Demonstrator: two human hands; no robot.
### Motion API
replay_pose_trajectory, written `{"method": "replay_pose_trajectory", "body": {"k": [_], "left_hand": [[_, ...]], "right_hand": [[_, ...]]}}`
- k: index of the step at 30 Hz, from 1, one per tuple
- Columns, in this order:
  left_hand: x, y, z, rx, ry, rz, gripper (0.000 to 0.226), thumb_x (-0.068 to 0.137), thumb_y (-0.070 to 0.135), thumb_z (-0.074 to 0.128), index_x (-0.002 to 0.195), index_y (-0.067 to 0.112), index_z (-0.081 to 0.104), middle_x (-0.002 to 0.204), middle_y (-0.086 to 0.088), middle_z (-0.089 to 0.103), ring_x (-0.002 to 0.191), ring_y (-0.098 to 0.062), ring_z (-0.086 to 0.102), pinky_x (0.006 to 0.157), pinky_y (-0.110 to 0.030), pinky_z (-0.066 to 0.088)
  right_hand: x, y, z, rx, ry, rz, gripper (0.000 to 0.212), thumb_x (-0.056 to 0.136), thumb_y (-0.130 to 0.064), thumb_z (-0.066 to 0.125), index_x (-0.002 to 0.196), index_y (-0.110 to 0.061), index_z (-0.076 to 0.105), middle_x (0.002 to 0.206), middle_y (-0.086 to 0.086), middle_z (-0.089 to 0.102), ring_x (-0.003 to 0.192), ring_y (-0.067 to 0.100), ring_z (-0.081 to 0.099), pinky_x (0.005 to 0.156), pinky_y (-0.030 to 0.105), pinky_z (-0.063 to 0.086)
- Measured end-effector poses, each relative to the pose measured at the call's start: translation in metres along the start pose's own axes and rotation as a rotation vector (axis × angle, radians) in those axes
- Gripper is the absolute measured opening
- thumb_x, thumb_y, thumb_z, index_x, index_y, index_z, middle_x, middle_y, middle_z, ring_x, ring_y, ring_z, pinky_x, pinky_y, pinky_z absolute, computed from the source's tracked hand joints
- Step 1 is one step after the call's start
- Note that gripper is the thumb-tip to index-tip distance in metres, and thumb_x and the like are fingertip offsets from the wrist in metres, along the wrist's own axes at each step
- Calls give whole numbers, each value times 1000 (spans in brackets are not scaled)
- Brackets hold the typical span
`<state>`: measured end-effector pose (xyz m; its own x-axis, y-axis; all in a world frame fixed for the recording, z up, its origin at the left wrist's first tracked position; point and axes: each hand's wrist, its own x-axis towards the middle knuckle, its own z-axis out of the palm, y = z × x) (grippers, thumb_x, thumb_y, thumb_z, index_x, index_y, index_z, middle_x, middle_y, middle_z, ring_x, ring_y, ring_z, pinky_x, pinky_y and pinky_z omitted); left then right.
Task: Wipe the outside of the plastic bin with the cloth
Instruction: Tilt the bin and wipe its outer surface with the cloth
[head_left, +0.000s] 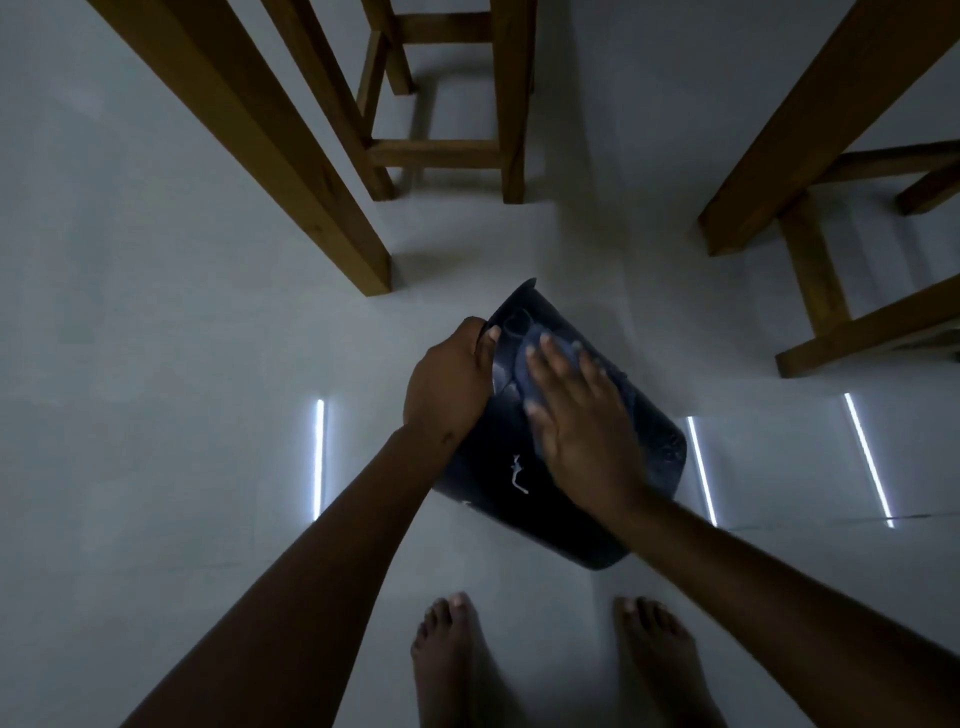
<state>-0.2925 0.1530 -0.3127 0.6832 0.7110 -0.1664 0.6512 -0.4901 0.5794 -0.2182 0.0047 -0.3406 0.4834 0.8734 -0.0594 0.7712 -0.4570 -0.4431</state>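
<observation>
Dim shot, I'm looking down at the dark plastic bin (644, 457) tipped on its side on the white floor (156, 364), just past centre toward 3 o'clock, rim end pointing to 12, base end toward my bare feet (457, 665) at 6. My left hand (449, 387) is clenched on the bin's rim edge at its 10 o'clock corner, steadying it. My right hand (576, 410) lies flat, fingers spread, pressing the bluish cloth (524, 374) against the upward-facing side wall; not a closed grip, just palm pressure on the cloth. Progress: I judge mid-wipe, cloth on the upper part of this face only. White streaky marks (517, 475) show on the wall lower down near 7 o'clock of the hand, so that patch looks undone. The faces against the floor and turned away are hidden, can't tell their state. Wooden furniture legs (291, 171) stand at 11 to 2 o'clock, well apart from the bin.
</observation>
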Motion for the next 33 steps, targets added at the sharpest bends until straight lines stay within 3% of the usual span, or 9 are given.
{"method": "replay_pose_trajectory", "body": {"k": [4,8,11,17,24,28,31,33], "left_hand": [[-1,-1,-2,7,-18,-4,36,102,43,28,94,17,52,75,-2,63,68,-18,61,66,-31,48],[-3,-7,1,7,-9,-26,37,101,45,27,89,19,49,73,-3,65,67,-20,62,64,-31,47],[-2,-3,0,-3,4,-8,37,102,44,27,91,18,51,76,-3,65,69,-20,61,65,-30,46],[-2,-1,-4,1,-10,1,37,102,43,27,94,16,52,78,-2,64,72,-19,61,67,-31,47],[-3,-3,-1,-7,20,-19,38,102,42,28,93,15,53,81,-3,65,72,-21,61,66,-30,46],[-1,7,-7,-35,-65,24,35,103,38,30,99,14,55,87,-2,64,79,-19,62,71,-29,48],[-9,-1,-22,-200,-267,-3,29,102,36,36,118,16,51,99,5,59,88,-10,58,69,-14,41],[-21,-14,-29,-238,-346,-16,28,101,36,38,120,18,48,103,5,60,89,-7,59,70,-9,40]], "right_hand": [[26,26,-8,234,35,245,54,102,-40,25,149,-13,31,153,8,36,142,25,33,117,38,27],[-32,-9,2,-54,18,21,54,100,-38,25,151,-17,25,159,2,23,147,27,14,117,45,20],[-26,-9,5,-85,-19,-72,54,101,-38,22,152,-21,19,162,-2,14,149,29,10,119,44,14],[21,15,-8,180,38,217,60,100,-40,16,149,-8,30,154,12,34,142,30,32,117,42,26],[-34,-15,10,-161,-61,-96,57,100,-37,28,153,-20,18,162,-2,12,149,30,7,118,48,17],[12,0,-4,13,-14,54,55,101,-38,18,152,-19,20,160,2,20,148,27,16,117,41,14],[31,24,-9,187,-33,133,57,101,-40,18,150,-14,27,155,7,32,142,26,33,117,40,25],[26,31,-9,267,-63,149,56,101,-40,20,150,-15,28,155,7,34,141,25,35,117,38,26]]}}
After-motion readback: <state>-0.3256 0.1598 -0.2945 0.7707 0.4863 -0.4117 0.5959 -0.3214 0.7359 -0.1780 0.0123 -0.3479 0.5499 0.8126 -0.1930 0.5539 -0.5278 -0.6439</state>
